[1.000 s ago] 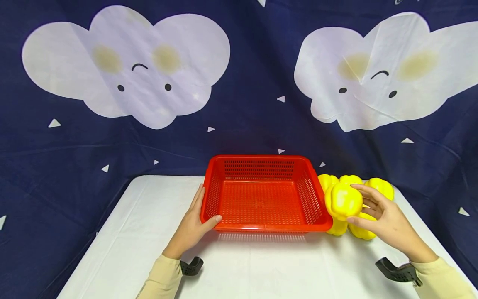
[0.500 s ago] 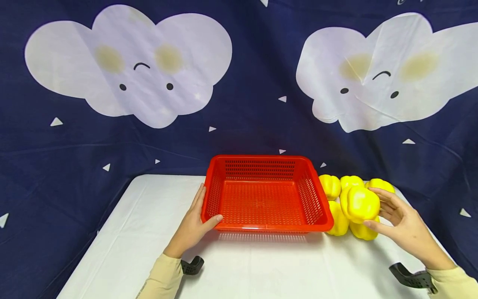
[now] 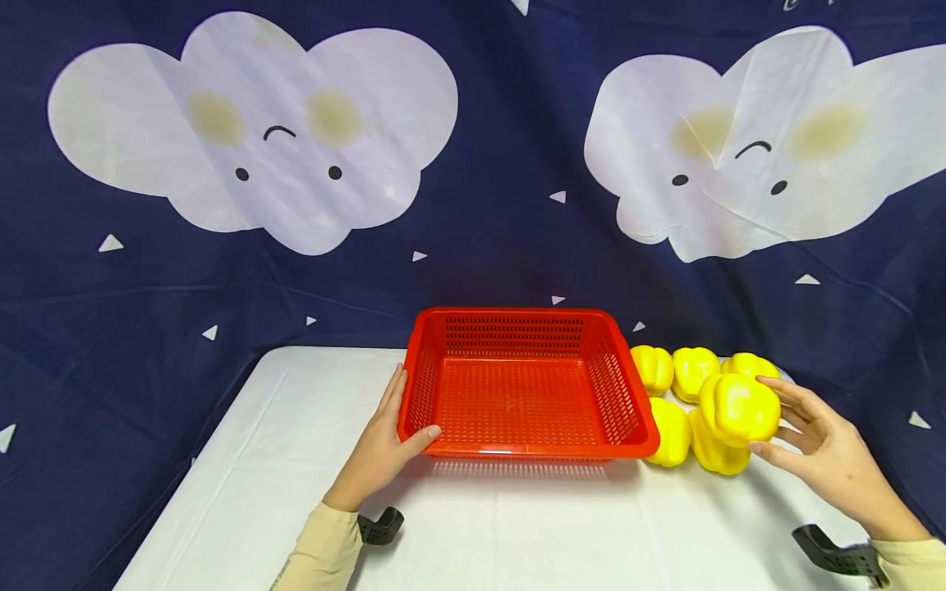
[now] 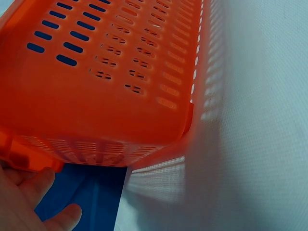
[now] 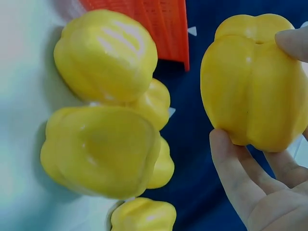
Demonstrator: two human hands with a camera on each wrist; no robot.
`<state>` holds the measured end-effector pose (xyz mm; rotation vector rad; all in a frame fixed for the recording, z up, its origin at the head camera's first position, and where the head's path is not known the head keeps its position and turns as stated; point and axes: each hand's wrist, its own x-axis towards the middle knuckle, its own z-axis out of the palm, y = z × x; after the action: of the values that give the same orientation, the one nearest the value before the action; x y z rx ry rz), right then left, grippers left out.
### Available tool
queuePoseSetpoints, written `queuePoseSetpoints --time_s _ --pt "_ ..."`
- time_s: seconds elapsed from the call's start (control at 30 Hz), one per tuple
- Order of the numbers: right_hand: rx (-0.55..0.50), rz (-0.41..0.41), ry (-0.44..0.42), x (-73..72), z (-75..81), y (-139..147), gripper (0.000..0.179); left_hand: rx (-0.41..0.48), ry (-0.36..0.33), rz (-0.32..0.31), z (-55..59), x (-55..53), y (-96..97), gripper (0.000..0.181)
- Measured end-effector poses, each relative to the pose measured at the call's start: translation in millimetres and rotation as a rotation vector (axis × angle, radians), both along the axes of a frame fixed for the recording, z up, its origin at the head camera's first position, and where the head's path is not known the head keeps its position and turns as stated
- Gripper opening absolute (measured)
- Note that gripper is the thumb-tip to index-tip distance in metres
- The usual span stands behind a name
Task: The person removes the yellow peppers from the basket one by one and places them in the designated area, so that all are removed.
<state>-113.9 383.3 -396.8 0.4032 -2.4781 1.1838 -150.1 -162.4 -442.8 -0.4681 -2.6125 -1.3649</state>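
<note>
My left hand [image 3: 377,455] grips the near-left corner of a red plastic basket [image 3: 528,451], its thumb over the rim and the fingers along the outer left side. In the left wrist view the basket's slotted wall [image 4: 86,106] fills much of the frame. My right hand [image 3: 835,460] holds a yellow bell pepper [image 3: 742,409] between thumb and fingertips, right of the basket. Below and behind it, several more yellow bell peppers [image 3: 669,435] stand in two rows. The right wrist view shows the held pepper [image 5: 252,91] raised beside the others.
The table has a white cloth [image 3: 547,525] over it. Behind rises a dark blue curtain [image 3: 502,205] printed with clouds and small triangles. The basket's right wall stands close beside the nearest peppers.
My right hand has carried the held bell pepper to the right, away from the basket, uncovering more of the peppers behind. The left hand and basket stay in place.
</note>
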Motion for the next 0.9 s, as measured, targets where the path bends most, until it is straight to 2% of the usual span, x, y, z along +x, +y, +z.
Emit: queuePoseSetpoints --time_s 0.23,0.6,0.9 --pt "-0.019 -0.038 -0.020 -0.9 -5.0 11 0.092 -0.003 0.000 0.001 -0.8 -0.1 -0.1 0.103" --pt "0.022 -0.047 -0.034 -1.0 -15.2 29 0.099 0.004 0.010 0.002 -1.2 -0.2 -0.8 0.102" --pt "0.041 -0.070 -0.090 -2.2 -23.4 47 0.098 0.005 0.019 0.001 -2.0 -1.1 -0.4 0.102"
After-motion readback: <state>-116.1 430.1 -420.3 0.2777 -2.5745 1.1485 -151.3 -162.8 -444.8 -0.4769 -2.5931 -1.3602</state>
